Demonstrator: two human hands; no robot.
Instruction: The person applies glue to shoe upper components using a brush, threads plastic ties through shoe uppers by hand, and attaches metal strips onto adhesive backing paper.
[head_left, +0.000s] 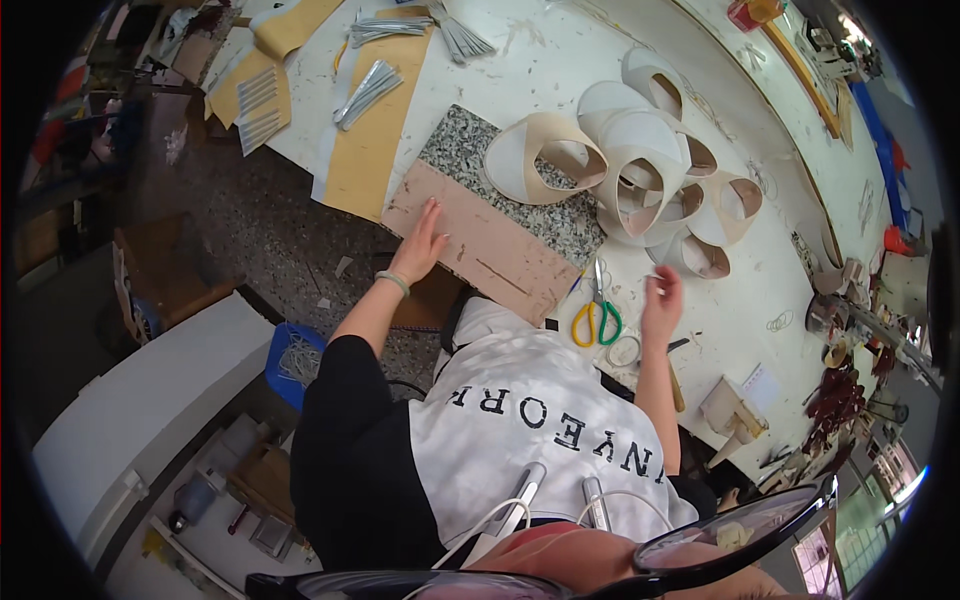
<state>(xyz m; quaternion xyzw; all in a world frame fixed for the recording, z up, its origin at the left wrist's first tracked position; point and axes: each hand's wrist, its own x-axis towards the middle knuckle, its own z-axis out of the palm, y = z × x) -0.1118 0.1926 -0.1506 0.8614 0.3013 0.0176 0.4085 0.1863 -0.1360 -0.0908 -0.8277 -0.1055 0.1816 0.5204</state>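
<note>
My left hand [423, 240] lies flat, fingers spread, on the pink part of a stone slab [480, 240] that sits at the white table's near edge; the slab's far part is speckled granite [500, 170]. My right hand [662, 300] hovers over the table with its fingers loosely bent and nothing seen in it. Just left of it lie scissors [597, 315] with yellow and green handles. Beyond the slab sits a pile of curved beige and white leather loops [640, 170].
Tan sheets [375, 130] and bundles of grey strips [368, 90] lie at the table's left end. A tape roll [624, 350] and a wooden-handled tool [676, 385] are near my right arm. Tools and clutter crowd the right rim. A blue crate [290, 360] stands on the floor.
</note>
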